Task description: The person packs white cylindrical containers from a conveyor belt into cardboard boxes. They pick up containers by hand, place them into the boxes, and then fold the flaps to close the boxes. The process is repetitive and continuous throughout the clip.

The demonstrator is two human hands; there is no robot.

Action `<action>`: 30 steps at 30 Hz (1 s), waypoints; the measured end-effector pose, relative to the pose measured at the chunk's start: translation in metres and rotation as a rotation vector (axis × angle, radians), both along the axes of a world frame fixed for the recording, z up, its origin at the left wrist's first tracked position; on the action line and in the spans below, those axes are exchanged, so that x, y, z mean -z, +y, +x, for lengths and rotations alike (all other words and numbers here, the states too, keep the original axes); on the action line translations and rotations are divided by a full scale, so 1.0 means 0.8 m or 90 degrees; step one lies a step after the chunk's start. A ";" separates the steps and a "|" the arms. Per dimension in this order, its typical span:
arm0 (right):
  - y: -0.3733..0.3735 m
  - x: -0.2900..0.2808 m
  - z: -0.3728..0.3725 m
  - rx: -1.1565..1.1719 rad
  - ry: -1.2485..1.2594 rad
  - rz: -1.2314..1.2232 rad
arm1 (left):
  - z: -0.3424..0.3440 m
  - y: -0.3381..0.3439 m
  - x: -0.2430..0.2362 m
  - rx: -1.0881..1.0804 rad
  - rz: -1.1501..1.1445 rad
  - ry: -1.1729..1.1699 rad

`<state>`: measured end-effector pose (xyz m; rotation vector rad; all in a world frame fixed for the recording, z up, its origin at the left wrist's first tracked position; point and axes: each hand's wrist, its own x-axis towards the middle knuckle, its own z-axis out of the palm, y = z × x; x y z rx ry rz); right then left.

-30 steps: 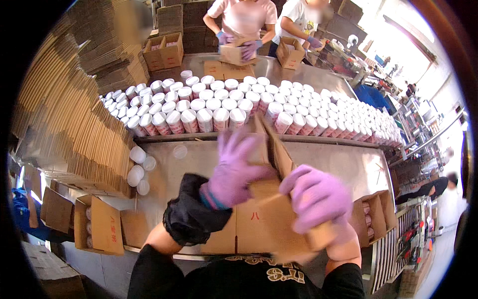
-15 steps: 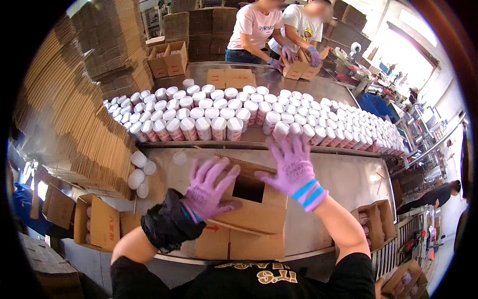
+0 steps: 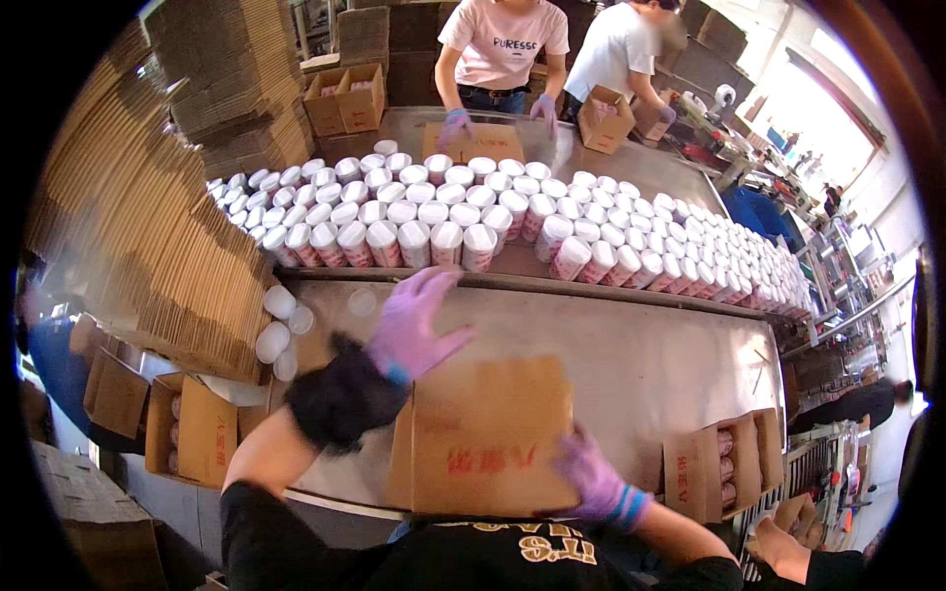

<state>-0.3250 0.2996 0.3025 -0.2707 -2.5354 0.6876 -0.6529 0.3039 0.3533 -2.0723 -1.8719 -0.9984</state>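
A cardboard box (image 3: 493, 414) with red printing on its upper face stands at the near middle of the steel table, slightly blurred. My left hand (image 3: 419, 320), in a pink-lilac glove with a black sleeve at the wrist, is raised above the box's far left, fingers apart and holding nothing. My right hand (image 3: 591, 478), similarly gloved, grips the box at its lower right side, the fingers smeared by motion. Beyond the box, a long row of white-lidded cylindrical containers (image 3: 443, 242) lines a ledge.
Tall stacks of flattened cardboard (image 3: 158, 266) rise at left, beside loose white lids (image 3: 278, 345). Filled boxes stand at lower left (image 3: 205, 438) and right (image 3: 680, 473). Two co-workers (image 3: 503, 39) handle boxes at the far table. Another person's arm (image 3: 788, 552) enters at lower right.
The box has turned, now showing a closed printed face instead of its opening. My right hand has moved down to its side; my left has risen. The co-worker in pink has moved leftward.
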 end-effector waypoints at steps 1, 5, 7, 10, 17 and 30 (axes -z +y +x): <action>-0.012 0.060 0.015 -0.013 0.000 0.054 | 0.002 0.018 0.030 0.135 -0.285 -0.190; -0.024 0.113 0.027 -0.025 -0.056 -0.002 | 0.011 0.046 0.093 0.458 -1.067 -0.471; -0.015 0.093 0.047 -0.098 -0.087 0.056 | 0.041 0.012 0.051 0.403 -0.939 -0.264; 0.076 0.065 0.025 -0.023 -0.301 -0.141 | 0.084 -0.050 0.084 0.517 -0.570 -0.128; 0.299 -0.015 -0.247 0.166 -0.244 0.262 | -0.035 0.125 0.071 0.260 -0.573 -0.036; 0.317 0.090 -0.351 0.169 -0.102 0.376 | -0.109 0.185 0.163 -0.181 -0.033 0.261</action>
